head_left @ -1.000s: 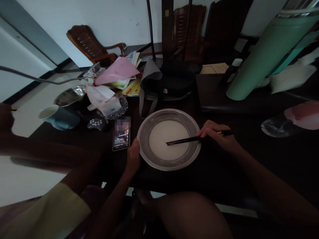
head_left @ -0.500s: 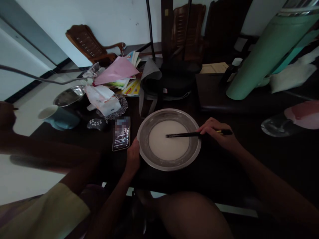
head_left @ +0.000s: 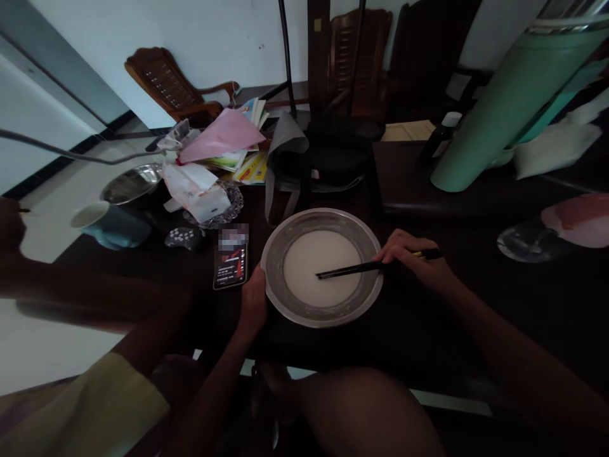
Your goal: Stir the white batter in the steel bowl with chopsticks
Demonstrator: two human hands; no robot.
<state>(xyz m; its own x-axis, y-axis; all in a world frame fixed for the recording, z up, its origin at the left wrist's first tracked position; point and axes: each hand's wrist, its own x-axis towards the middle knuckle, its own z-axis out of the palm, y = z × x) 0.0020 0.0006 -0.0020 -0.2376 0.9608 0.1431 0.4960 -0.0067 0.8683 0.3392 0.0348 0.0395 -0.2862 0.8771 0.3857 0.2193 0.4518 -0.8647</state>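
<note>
Now a round metal bowl (head_left: 275, 282) is sitting on a dark table (head_left: 304, 346), in the middle of the frame. White liquid (head_left: 321, 254) is filling its low part. Black chopsticks (head_left: 352, 270) are slanting in from the right, and their tips are dipping into the white liquid. The right hand (head_left: 406, 254) is pinching the chopsticks between thumb and fingers, near the bowl's right edge. The left hand (head_left: 253, 298) is gripping the bowl's left edge; some of its fingers are hiding, so how they are bending I cannot tell. Just left of the bowl, a phone (head_left: 231, 266) is lying with its screen glowing. Farther left, a game controller (head_left: 184, 238) and a blue mug (head_left: 114, 225) are resting. Above the bowl, a dark bag (head_left: 337, 155) is lying. At the upper right, a big green bottle (head_left: 507, 108) is leaning in the view. At the left side, another person's arm (head_left: 85, 285) is showing.
</note>
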